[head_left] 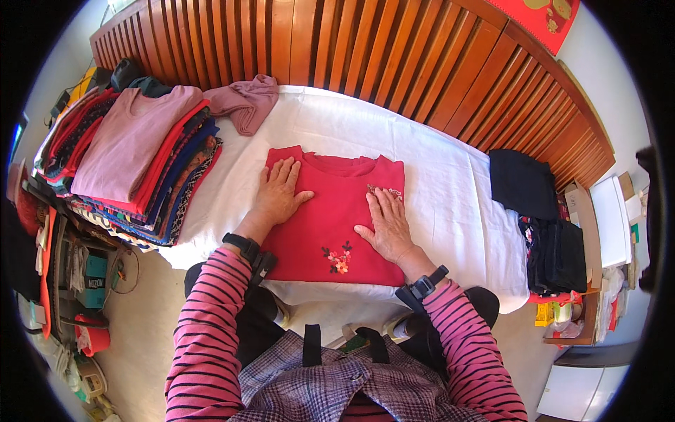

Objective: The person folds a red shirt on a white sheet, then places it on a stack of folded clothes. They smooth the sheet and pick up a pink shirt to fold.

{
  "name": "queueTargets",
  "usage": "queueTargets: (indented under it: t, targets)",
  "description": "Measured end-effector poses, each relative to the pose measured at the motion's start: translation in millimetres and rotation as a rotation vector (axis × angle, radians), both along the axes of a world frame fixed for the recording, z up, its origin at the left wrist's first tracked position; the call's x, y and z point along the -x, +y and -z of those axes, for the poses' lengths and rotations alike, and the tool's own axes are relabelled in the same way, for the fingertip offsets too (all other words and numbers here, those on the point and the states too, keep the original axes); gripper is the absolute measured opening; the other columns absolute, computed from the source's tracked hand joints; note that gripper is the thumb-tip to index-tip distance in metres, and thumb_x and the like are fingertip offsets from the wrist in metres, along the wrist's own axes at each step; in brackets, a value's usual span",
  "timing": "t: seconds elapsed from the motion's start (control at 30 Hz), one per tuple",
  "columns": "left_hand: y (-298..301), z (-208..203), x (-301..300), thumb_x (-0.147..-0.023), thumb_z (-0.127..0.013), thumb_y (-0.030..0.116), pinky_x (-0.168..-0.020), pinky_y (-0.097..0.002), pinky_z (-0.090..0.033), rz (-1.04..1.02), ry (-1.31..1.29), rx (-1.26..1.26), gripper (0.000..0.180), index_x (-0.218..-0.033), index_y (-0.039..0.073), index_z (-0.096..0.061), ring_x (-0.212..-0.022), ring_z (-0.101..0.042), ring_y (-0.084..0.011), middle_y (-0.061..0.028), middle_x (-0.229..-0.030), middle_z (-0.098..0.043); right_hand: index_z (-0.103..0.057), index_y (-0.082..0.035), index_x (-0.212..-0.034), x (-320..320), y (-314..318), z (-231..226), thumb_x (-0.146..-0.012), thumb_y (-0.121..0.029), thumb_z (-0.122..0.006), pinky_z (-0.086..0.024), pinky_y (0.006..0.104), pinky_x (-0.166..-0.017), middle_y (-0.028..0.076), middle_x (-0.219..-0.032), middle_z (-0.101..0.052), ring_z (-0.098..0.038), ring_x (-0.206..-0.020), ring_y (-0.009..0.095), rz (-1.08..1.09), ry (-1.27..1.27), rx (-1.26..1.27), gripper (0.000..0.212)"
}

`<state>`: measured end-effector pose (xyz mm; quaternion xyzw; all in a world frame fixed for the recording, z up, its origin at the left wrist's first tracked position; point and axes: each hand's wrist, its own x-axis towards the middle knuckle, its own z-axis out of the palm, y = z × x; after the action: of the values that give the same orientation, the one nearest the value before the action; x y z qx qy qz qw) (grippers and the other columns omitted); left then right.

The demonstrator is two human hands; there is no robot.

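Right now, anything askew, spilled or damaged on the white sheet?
One oddity: a mauve garment lies loosely bunched beside the folded stack on the left, near the slatted wood. The red top lies flat under the left hand and right hand. No spill or damage visible.

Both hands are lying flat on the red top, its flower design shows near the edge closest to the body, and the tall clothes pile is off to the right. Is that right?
Not quite: the head view shows the tall clothes pile off to the left. The left hand and right hand do lie flat on the red top, with the flower design near the edge closest to the body.
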<state>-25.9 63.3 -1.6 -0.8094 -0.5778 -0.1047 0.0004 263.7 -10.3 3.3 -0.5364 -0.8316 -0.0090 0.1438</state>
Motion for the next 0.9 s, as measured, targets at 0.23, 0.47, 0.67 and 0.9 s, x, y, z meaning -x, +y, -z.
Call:
queueTargets:
  t: [0.23,0.47,0.67,0.9]
  targets:
    - [0,4,-2,-0.095,-0.048,0.062,-0.118,-0.0562,-0.02,-0.039,0.014,-0.13,0.081,-0.152,0.005,-0.036,-0.146,-0.031,-0.0314,-0.0124,-0.158,-0.035,-0.04,-0.001,-0.148,5,2,-10,-0.091,-0.052,-0.062,-0.02,0.0534,-0.12,0.022,-0.154,-0.035,-0.029,-0.145,0.037,0.028,-0.023,0.066,0.079]
    - [1,14,10,-0.095,-0.049,0.062,-0.119,-0.0549,-0.02,0.027,-0.061,-0.102,0.082,-0.151,0.004,-0.037,-0.146,-0.032,-0.0321,-0.014,-0.157,-0.037,-0.04,-0.002,-0.148,33,3,-11,-0.092,-0.053,-0.061,-0.021,0.0541,-0.12,0.019,-0.155,-0.035,-0.029,-0.146,0.036,-0.105,0.024,0.044,0.078]
    - [4,16,14,-0.094,-0.049,0.064,-0.119,-0.0542,-0.018,0.012,-0.036,-0.094,0.084,-0.151,0.004,-0.037,-0.145,-0.032,-0.0322,-0.0148,-0.157,-0.036,-0.042,-0.009,-0.149,32,3,-11,-0.093,-0.052,-0.06,-0.021,0.0552,-0.119,0.017,-0.155,-0.035,-0.029,-0.146,0.035,-0.131,0.035,0.045,0.073]
    - [5,11,14,-0.094,-0.049,0.063,-0.119,-0.0531,-0.018,0.004,-0.02,-0.077,0.083,-0.152,0.004,-0.037,-0.146,-0.03,-0.0315,-0.0146,-0.158,-0.035,-0.043,-0.019,-0.151,33,2,-20,-0.094,-0.051,-0.058,-0.019,0.0585,-0.119,0.014,-0.157,-0.034,-0.028,-0.146,0.034,-0.165,-0.014,0.077,0.066]
